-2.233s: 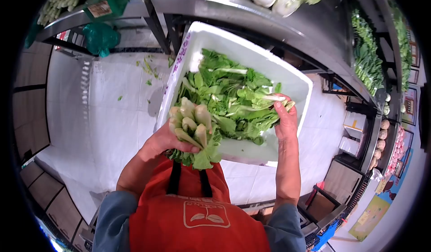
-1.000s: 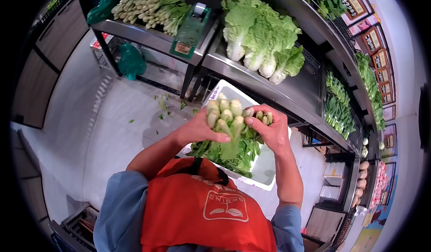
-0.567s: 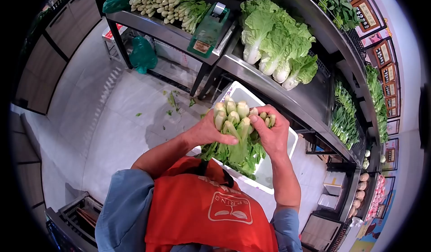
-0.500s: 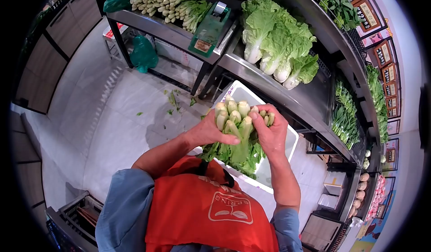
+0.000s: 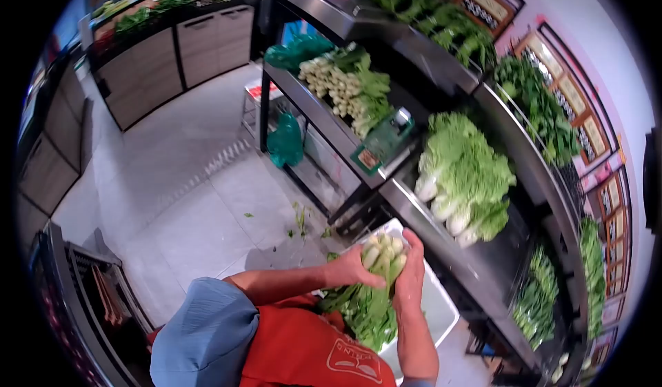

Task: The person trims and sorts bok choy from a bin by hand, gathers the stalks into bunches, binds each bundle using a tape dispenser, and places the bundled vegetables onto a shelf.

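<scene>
Between my two hands is a bunch of leafy greens point(image 5: 383, 255), its thick pale stem ends facing up and away from me. The green leaves hang down toward my red apron. My left hand point(image 5: 352, 268) wraps the left side of the stems, thumb across the front. Along the right side my right hand point(image 5: 409, 273) presses against the stems, with its fingers partly hidden. Below the bunch stands a white plastic bin point(image 5: 439, 299). The leaves cover part of its inside.
Napa cabbages point(image 5: 465, 180) lie on the metal shelf ahead. A green tape dispenser point(image 5: 386, 139) and stacked pale-stemmed greens point(image 5: 338, 90) sit left of them. A green plastic bag point(image 5: 285, 141) hangs beneath. Leaf scraps point(image 5: 301, 220) lie on the floor. A crate point(image 5: 103, 290) stands at left.
The view has swung left and up, so the shelves and my hands appear lower in it. My hands have closed in around the stems, which now look more tightly gathered.
</scene>
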Available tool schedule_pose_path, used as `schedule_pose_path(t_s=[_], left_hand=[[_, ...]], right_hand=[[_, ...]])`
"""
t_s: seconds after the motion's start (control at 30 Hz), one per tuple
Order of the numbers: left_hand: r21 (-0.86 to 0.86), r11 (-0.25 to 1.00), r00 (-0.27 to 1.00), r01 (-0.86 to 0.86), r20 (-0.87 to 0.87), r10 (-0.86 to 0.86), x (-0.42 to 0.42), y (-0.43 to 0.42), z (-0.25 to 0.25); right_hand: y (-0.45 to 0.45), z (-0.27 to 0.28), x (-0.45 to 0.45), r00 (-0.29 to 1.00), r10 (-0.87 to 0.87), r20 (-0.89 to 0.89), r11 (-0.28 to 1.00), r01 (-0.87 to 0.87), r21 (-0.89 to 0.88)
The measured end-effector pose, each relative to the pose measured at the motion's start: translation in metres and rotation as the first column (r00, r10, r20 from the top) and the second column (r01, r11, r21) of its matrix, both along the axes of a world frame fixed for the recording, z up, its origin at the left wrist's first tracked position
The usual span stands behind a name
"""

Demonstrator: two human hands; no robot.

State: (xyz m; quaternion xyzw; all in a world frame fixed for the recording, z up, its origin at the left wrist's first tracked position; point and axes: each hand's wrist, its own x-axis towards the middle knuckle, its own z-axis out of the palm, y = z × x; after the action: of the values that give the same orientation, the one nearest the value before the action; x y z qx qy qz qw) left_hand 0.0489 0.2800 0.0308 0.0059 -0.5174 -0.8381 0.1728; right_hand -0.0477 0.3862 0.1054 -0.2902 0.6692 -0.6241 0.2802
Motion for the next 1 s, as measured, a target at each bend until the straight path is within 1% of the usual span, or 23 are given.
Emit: schedule_pose_path(t_s=[0.03,0.07,0.1,0.17,0.2,0.3,0.33,0.43,0.47,0.5,0.57,0.63,0.67,0.7,0.77,0.8,0.9,0.93,1.0], left_hand=[[-0.035,0.999,1.000,-0.003,0.024,0.003,-0.001,0.005,0.001],[-0.021,1.000,1.000,-0.001,0.001,0.001,-0.003,0.011,0.001],[-0.009,1.000,1.000,0.006,-0.020,-0.007,-0.004,0.017,0.002],[0.010,0.999,0.998,0.039,-0.054,-0.038,-0.007,0.028,0.003],[0.041,0.998,0.995,0.043,-0.087,-0.040,-0.011,0.035,0.000],[-0.035,0.999,0.999,-0.001,-0.047,-0.001,-0.017,0.048,-0.011],[0.018,1.000,0.997,0.019,-0.076,-0.017,-0.021,0.050,-0.013],[-0.129,0.991,0.999,-0.015,0.034,0.020,-0.016,0.059,0.006],[-0.141,0.990,0.999,-0.018,0.028,0.023,-0.017,0.060,0.009],[-0.171,0.985,0.996,-0.033,0.080,0.047,-0.016,0.063,0.012],[-0.163,0.986,0.990,-0.048,0.122,0.069,-0.014,0.064,0.012],[-0.173,0.984,0.985,-0.048,0.156,0.076,-0.016,0.058,0.010],[-0.158,0.985,0.973,-0.066,0.209,0.098,-0.016,0.055,0.008],[-0.143,0.985,0.962,-0.098,0.239,0.130,-0.012,0.053,0.018],[-0.041,0.980,0.954,-0.194,0.227,0.198,-0.010,0.043,-0.008],[-0.004,0.975,0.950,-0.222,0.223,0.217,-0.008,0.035,-0.020],[0.022,0.963,0.935,-0.268,0.246,0.254,0.006,0.000,-0.035],[0.038,0.955,0.924,-0.294,0.268,0.274,0.013,-0.013,-0.031],[0.041,0.941,0.909,-0.336,0.277,0.312,0.024,-0.049,-0.042]], right_hand=[[0.007,-0.001,-0.002,0.999,0.015,-0.037,1.000,-0.014,0.024],[0.014,-0.017,-0.010,0.999,0.029,-0.031,1.000,-0.030,-0.004],[0.020,-0.020,-0.013,0.998,0.058,-0.006,0.998,-0.058,-0.031],[0.030,-0.026,-0.014,0.985,0.163,0.061,0.975,-0.152,-0.163],[0.035,-0.029,-0.018,0.974,0.221,0.053,0.959,-0.207,-0.195],[0.041,-0.035,-0.022,0.978,0.192,-0.075,0.941,-0.206,-0.267],[0.043,-0.040,-0.025,0.975,0.198,-0.104,0.938,-0.220,-0.268],[0.049,-0.028,-0.023,0.971,0.229,-0.073,0.923,-0.241,-0.301],[0.049,-0.033,-0.027,0.967,0.237,-0.090,0.915,-0.253,-0.315],[0.049,-0.039,-0.032,0.962,0.247,-0.115,0.909,-0.271,-0.317],[0.049,-0.041,-0.032,0.960,0.266,-0.087,0.905,-0.279,-0.321],[0.045,-0.056,-0.037,0.956,0.279,-0.094,0.907,-0.294,-0.301],[0.040,-0.065,-0.040,0.949,0.292,-0.122,0.910,-0.315,-0.270],[0.033,-0.071,-0.040,0.946,0.307,-0.102,0.919,-0.322,-0.225],[0.020,-0.070,-0.038,0.920,0.345,-0.184,0.935,-0.353,-0.015],[0.010,-0.069,-0.036,0.922,0.345,-0.174,0.938,-0.343,0.044],[-0.030,-0.081,-0.030,0.913,0.390,-0.120,0.919,-0.377,0.119],[-0.046,-0.098,-0.030,0.928,0.371,-0.022,0.925,-0.367,0.098],[-0.084,-0.100,-0.018,0.935,0.334,0.119,0.927,-0.348,0.141]])
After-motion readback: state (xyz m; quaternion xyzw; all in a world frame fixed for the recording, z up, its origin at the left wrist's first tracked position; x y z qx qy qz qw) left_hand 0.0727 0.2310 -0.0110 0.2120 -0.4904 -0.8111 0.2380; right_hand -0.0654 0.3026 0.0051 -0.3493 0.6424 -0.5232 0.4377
